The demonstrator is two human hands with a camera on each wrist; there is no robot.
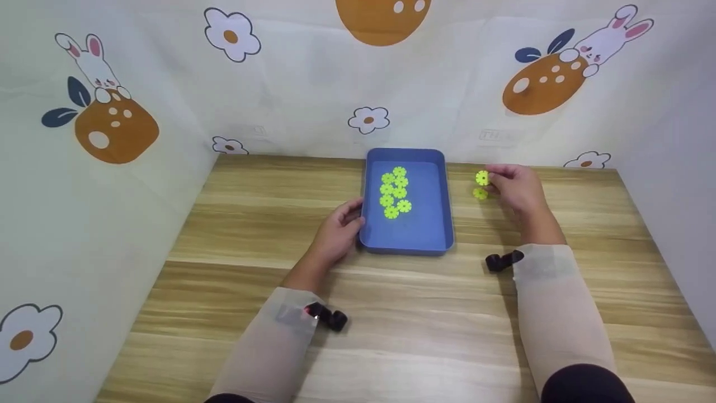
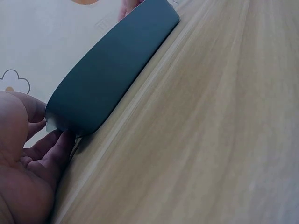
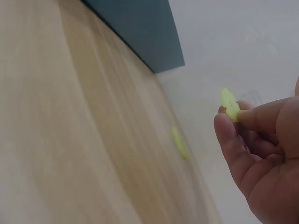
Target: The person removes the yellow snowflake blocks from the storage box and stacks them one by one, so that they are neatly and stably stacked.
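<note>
My right hand (image 1: pixel 517 187) pinches a yellow-green notched plastic disc (image 1: pixel 482 178) between thumb and fingertips, right of the blue tray (image 1: pixel 414 232). In the right wrist view this pinched disc (image 3: pixel 230 105) is held up off the table. A second disc (image 1: pixel 480 193) lies on the table just below the hand. Several more discs (image 1: pixel 386 200) lie clustered inside the tray, toward its left side. At the tray's left wall my left hand (image 1: pixel 338 232) rests with its fingertips and thumb against the outside. In the left wrist view the fingers (image 2: pixel 60 147) touch the tray's corner.
The wood-grain table (image 1: pixel 235 330) meets a patterned cloth wall (image 1: pixel 302 84) close behind the tray, with further walls at left and right. A small black camera (image 1: pixel 330 317) sits on the left wrist, another camera (image 1: pixel 500 261) on the right.
</note>
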